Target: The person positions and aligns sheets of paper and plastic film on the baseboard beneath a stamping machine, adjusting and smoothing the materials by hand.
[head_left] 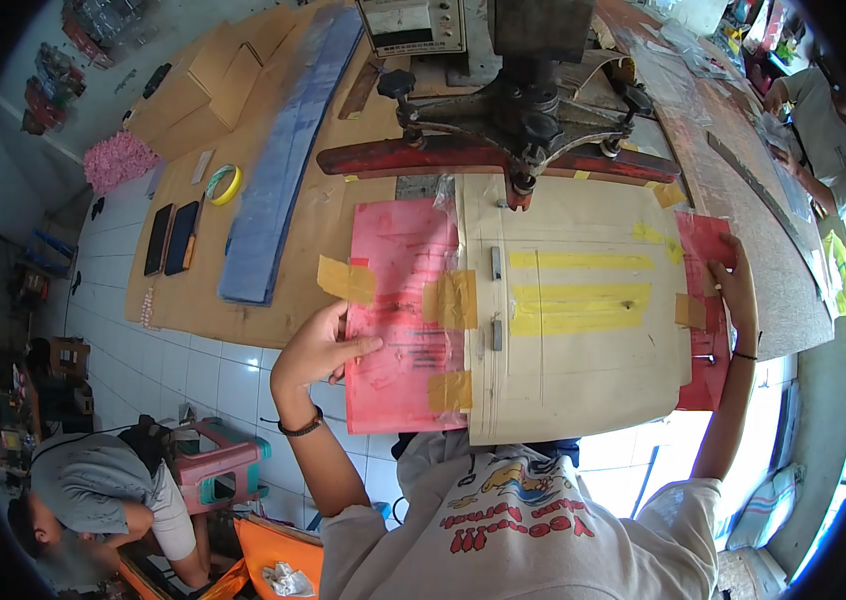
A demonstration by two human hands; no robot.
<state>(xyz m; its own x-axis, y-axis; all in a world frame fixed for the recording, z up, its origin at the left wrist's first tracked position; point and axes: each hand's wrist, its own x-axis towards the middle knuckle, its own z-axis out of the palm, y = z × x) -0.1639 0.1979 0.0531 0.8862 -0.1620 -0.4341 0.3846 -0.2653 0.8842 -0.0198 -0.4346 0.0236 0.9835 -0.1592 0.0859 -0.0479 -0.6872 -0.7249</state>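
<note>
A beige board (593, 390) with yellow tape strips lies in front of the machine's red-edged bar. Red sheets (405, 370) are taped along its left and right sides with brown tape. On the left, my left hand (318, 350) grips the left red sheet's outer edge, thumb on top and fingers underneath. At the far right, my right hand (735, 285) holds the edge of the right red sheet (705, 340). Two small metal pieces (496, 335) sit on the board near its left side. Above the board hangs the dark metal clamp arm (533, 125) with several knobs.
Stacked blue plastic sheets (288, 170), a yellow tape roll (223, 185), two phones (168, 238) and cardboard boxes (213, 80) lie on the table's left. A metal strip (763, 195) lies right. One person (103, 490) sits lower left; another (823, 130) is upper right.
</note>
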